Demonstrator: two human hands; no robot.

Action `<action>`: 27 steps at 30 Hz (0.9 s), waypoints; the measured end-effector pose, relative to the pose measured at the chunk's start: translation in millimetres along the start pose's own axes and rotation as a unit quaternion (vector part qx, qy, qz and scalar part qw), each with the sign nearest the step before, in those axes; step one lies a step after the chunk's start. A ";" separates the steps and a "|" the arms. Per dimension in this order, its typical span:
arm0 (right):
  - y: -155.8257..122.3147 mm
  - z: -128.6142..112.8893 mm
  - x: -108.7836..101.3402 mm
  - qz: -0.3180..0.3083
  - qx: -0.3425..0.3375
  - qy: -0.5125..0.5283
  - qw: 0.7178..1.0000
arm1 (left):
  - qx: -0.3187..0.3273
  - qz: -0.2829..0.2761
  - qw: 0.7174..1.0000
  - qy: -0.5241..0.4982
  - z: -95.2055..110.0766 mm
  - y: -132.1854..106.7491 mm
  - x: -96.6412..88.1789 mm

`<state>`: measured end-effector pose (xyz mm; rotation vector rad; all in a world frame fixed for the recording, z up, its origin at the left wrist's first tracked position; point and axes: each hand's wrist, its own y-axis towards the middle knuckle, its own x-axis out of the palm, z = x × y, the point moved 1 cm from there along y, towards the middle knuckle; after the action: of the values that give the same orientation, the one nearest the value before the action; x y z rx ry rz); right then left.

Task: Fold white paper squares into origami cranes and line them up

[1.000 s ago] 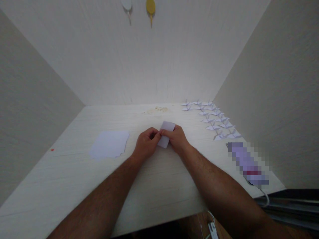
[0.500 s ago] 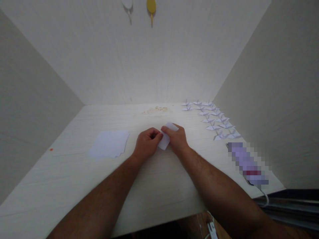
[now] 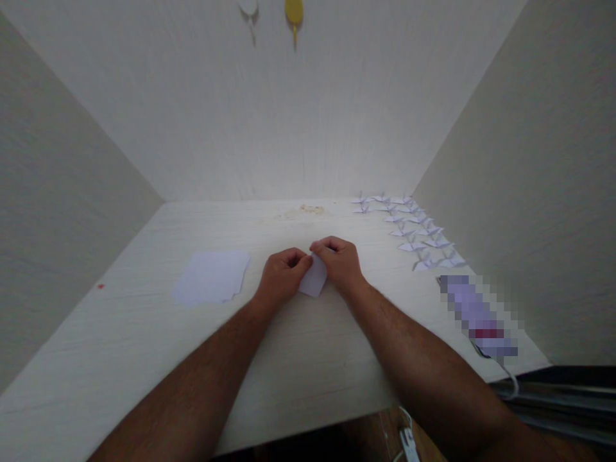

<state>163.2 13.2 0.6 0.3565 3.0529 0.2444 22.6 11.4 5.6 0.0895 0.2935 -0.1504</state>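
White paper [image 3: 314, 280] is pinched by the left hand [image 3: 283, 274] and the right hand [image 3: 342, 262]; between them, its edges should be matched neatly.

I see a white hook [image 3: 249, 8] and, to its right, a yellow hook [image 3: 294, 11], both high on the pale back wall [image 3: 289, 115]. A left wall [image 3: 52, 160] and a right wall [image 3: 539, 192] flank the pale table [image 3: 110, 372]. Near its back edge I make out a tan stain [image 3: 312, 210], and by its left edge a small red spot [image 3: 101, 287]. On the right lies a flat device [image 3: 476, 314], pixelated beyond my reading, with a white cable [image 3: 514, 382] curling past the table's edge from its near end. Lower down, I find a white plug strip [image 3: 409, 444] against a brown floor [image 3: 391, 431], plus dark rails [image 3: 572, 401] at the right, too dim to identify.
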 end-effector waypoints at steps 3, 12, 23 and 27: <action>2.4 1.6 -3.2 0.037 -0.002 0.010 0.999 | -0.003 -0.007 1.000 0.004 -0.4 -0.2 0.1; 29.7 11.8 -28.4 0.220 0.041 0.166 0.960 | -0.015 0.026 0.999 0.028 3.1 -0.8 -1.9; 13.7 10.6 -11.4 0.125 0.031 0.101 0.987 | -0.026 0.066 0.997 0.028 -1.7 2.3 -2.7; 13.0 13.0 -11.3 0.079 0.004 0.108 0.991 | -0.031 0.106 0.993 0.029 -1.3 3.8 -5.6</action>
<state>178.1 25.1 -9.7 0.6125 3.2401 0.2980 17.6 16.1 6.2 0.0635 0.3449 0.0726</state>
